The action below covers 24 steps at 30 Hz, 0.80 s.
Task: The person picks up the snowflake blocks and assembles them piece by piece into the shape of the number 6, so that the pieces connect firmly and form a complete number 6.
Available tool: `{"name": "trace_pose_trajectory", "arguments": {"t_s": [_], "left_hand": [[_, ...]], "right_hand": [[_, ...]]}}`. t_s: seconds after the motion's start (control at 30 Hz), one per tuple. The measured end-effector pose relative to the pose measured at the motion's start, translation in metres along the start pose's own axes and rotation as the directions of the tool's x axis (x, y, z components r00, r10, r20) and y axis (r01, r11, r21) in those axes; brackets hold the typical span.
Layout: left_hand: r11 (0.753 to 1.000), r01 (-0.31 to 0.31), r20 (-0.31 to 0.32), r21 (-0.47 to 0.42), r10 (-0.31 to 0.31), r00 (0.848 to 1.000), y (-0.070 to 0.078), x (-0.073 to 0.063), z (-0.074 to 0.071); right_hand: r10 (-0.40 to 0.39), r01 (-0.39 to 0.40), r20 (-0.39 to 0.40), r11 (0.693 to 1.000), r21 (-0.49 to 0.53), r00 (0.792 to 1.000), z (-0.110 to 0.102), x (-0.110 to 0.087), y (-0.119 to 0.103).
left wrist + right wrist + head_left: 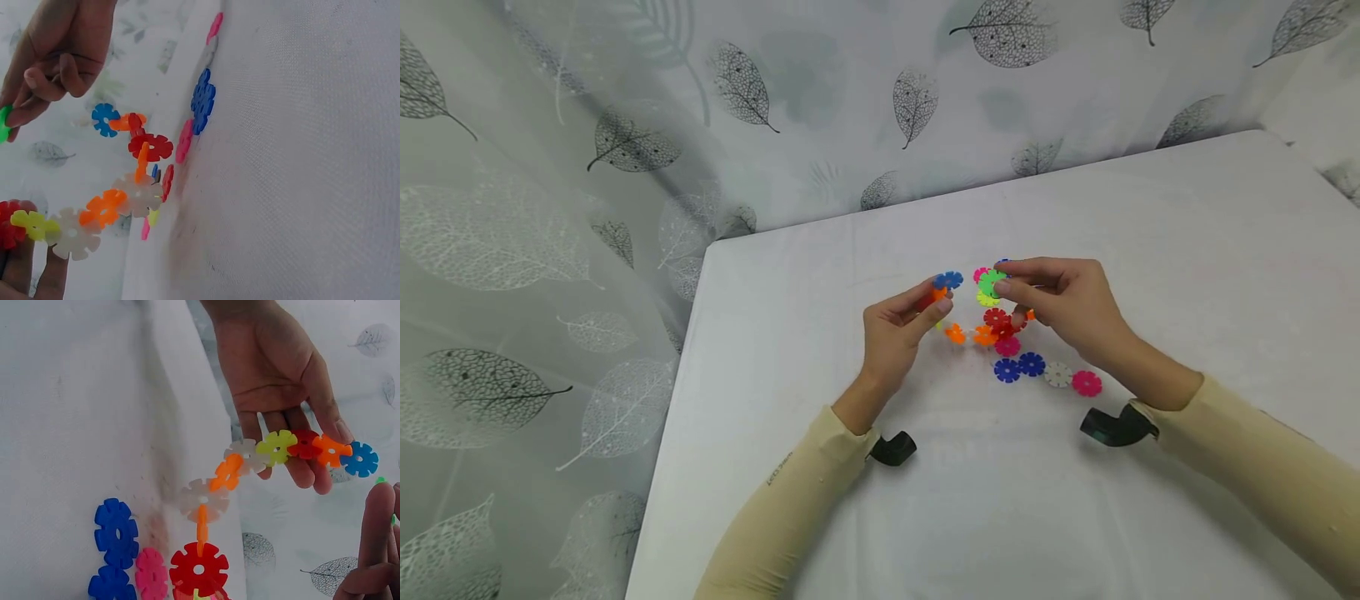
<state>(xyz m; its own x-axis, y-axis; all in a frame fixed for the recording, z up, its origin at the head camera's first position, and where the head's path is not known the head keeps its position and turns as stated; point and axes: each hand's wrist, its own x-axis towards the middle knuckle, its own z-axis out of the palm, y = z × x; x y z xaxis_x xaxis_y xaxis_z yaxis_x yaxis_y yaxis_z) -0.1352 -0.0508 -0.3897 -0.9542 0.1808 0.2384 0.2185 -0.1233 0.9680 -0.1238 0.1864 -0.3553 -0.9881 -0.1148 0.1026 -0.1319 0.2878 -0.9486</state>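
My left hand (891, 337) holds a chain of slotted flower-shaped linking discs, with the thumb at its orange disc (331, 450). A blue disc (360, 459) forms the end beyond the thumb. From the red disc (305, 445) and yellow disc (276, 445) at the fingers, the chain runs through clear and orange discs to a larger red disc (199, 569). Between thumb and finger, my right hand (1071, 304) pinches a green disc (991, 282), apart from the blue end. The right fingers partly hide the chain's far end in the head view.
Loose discs lie on the white table (970, 500): two dark blue ones (1007, 370), a clear one (1057, 374) and pink ones (1087, 383). A yellow disc (988, 298) shows behind the green one. Leaf-printed curtains (820, 100) hang along the back and left edges.
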Motion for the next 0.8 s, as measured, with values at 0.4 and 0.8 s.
{"name": "trace_pose_trajectory", "arguments": {"t_s": [0.4, 0.8], "left_hand": [[0.999, -0.03, 0.071, 0.026, 0.028, 0.997, 0.0017, -0.0018, 0.0037], [0.964, -0.192, 0.117, 0.185, 0.172, 0.978, -0.0009, -0.0001, 0.0019]], "right_hand": [[-0.049, 0.051, -0.036, 0.997, 0.062, 0.998, 0.0065, 0.0011, -0.0021], [-0.056, 0.054, 0.008, 0.993, 0.105, 0.998, 0.0068, -0.001, -0.0039]]}}
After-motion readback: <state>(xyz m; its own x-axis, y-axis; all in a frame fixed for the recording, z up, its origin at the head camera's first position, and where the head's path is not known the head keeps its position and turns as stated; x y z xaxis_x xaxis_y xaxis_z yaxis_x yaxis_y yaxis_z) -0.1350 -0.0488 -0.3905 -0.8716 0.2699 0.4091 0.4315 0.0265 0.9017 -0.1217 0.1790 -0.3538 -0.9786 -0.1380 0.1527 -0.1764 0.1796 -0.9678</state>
